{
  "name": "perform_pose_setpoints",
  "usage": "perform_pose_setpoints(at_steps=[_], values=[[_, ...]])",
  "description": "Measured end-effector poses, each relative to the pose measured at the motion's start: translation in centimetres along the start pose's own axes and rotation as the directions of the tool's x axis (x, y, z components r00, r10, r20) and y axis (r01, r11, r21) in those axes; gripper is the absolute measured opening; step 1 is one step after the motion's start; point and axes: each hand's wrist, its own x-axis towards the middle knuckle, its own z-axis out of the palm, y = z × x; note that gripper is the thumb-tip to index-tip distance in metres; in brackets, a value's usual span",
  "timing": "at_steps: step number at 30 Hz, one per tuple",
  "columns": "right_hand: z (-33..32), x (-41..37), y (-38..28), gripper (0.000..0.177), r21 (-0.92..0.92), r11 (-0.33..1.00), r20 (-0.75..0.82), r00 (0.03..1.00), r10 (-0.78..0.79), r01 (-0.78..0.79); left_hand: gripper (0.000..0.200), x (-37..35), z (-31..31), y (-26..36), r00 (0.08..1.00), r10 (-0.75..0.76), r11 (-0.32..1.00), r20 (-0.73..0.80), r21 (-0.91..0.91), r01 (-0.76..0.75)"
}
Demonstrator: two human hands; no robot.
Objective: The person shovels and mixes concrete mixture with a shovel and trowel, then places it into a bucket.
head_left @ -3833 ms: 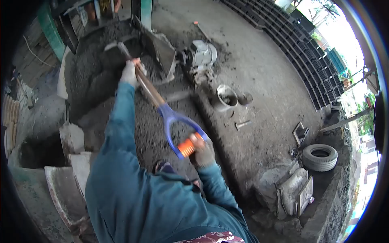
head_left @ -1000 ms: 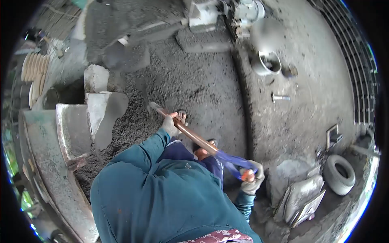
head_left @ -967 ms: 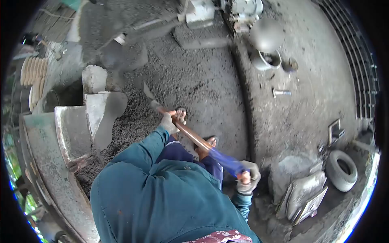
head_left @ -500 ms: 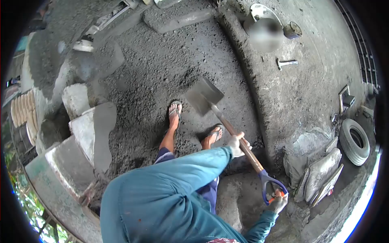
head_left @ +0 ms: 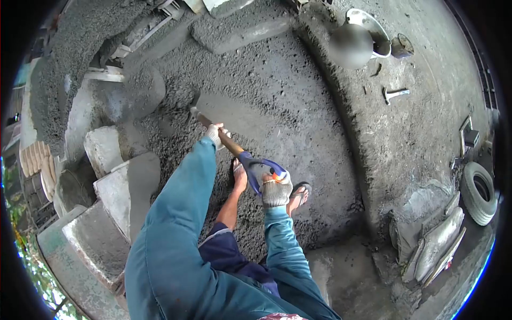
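Note:
The shovel (head_left: 232,145) slants across the middle of the view, its wooden shaft leading to a blue D-handle. Gloved fingers of my left hand (head_left: 216,135) wrap the shaft low down, close to the blade. My right hand (head_left: 277,192), in a knitted glove, is closed on the D-handle, where a bit of orange shows. At the far end the blade is seen nearly edge-on and blurred, against the wet grey gravel mix (head_left: 178,98). My sandalled feet stand on the ground below the shovel.
Broken concrete slabs (head_left: 114,200) lie at the left. A low ridge (head_left: 341,117) runs along the right. Beyond it are a hammer (head_left: 396,94), a white bucket (head_left: 368,24), a small can (head_left: 402,46), a tyre (head_left: 478,193) and stacked flat pieces (head_left: 440,245).
Both hands have swung the shovel left and forward; its blade went from over bare ground near my feet to the gravel mix. The view has shifted slightly.

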Motion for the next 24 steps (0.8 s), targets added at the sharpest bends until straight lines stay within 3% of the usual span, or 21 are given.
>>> perform_pose_setpoints(at_steps=[2,4,6,8,9,11,13,14,16,18,19,20,21,22,23,24], values=[[-0.2,1.4,4.2,0.031,0.131,0.982,0.053,0.99,0.131,-0.137,0.014,-2.0,0.8,-1.4,0.993,0.114,0.993,-0.019,-0.024,-0.114],[-5.1,2.0,4.7,0.028,0.202,0.92,0.145,0.939,0.312,-0.336,0.013,-3.4,0.7,-5.0,0.997,0.078,0.984,-0.025,-0.159,-0.081],[-10.6,1.3,6.1,0.024,0.377,0.863,0.238,0.936,0.26,-0.335,0.009,-11.3,2.4,-9.2,0.996,0.027,0.99,0.087,-0.142,-0.015],[-16.6,-0.5,8.2,0.027,0.111,0.983,0.162,0.978,0.131,-0.15,0.009,-10.4,-1.2,-15.0,0.999,0.035,0.891,0.031,-0.453,-0.017],[-19.4,-2.5,7.5,0.025,0.325,0.906,0.204,0.956,0.212,-0.271,0.017,-13.8,-1.2,-16.7,0.991,0.073,0.914,0.11,-0.405,-0.022],[-25.0,-6.2,4.9,0.022,0.301,0.874,0.217,0.92,0.327,-0.382,0.021,-19.8,-2.3,-20.3,0.987,-0.155,0.941,0.033,-0.299,0.158],[-30.1,-9.1,2.4,0.024,0.154,0.913,0.173,0.92,0.351,-0.377,0.032,-25.4,-0.6,-24.1,0.952,-0.235,0.912,-0.197,-0.384,0.145],[-32.6,-10.1,3.7,0.025,-0.037,0.956,0.099,0.951,0.294,-0.292,0.034,-23.9,-4.1,-27.1,0.944,-0.327,0.846,-0.035,-0.456,0.276],[-37.0,-11.6,7.0,0.027,0.209,0.902,0.105,0.926,0.363,-0.377,0.04,-27.0,-3.4,-30.6,0.916,-0.328,0.901,-0.232,-0.368,0.229],[-39.7,-11.4,9.6,0.025,0.227,0.894,0.069,0.922,0.381,-0.387,0.043,-35.2,1.7,-29.7,0.917,-0.219,0.922,-0.332,-0.377,0.084],[-40.0,-10.9,9.3,0.026,0.331,0.84,0.184,0.903,0.389,-0.43,0.044,-34.4,0.2,-30.3,0.938,-0.226,0.893,-0.262,-0.44,0.093],[-40.3,-10.5,9.5,0.027,0.416,0.77,0.298,0.872,0.388,-0.484,0.044,-39.2,2.6,-28.0,0.972,-0.167,0.889,-0.167,-0.451,0.075],[-38.9,-9.5,11.6,0.031,0.463,0.692,0.321,0.832,0.452,-0.554,0.04,-42.4,4.3,-26.1,0.994,-0.065,0.88,-0.084,-0.474,0.017],[-36.4,-9.0,11.4,0.033,0.493,0.646,0.312,0.811,0.494,-0.583,0.035,-45.1,4.9,-23.6,0.988,0.082,0.912,0.127,-0.409,-0.023],[-34.0,-7.9,13.4,0.033,0.492,0.627,0.419,0.796,0.437,-0.603,0.024,-47.6,6.4,-21.6,0.956,0.258,0.918,0.138,-0.342,-0.198],[-31.8,-9.8,7.4,0.024,0.477,0.687,0.342,0.836,0.43,-0.548,0.021,-47.9,6.6,-20.2,0.91,0.408,0.871,0.072,-0.329,-0.364]])
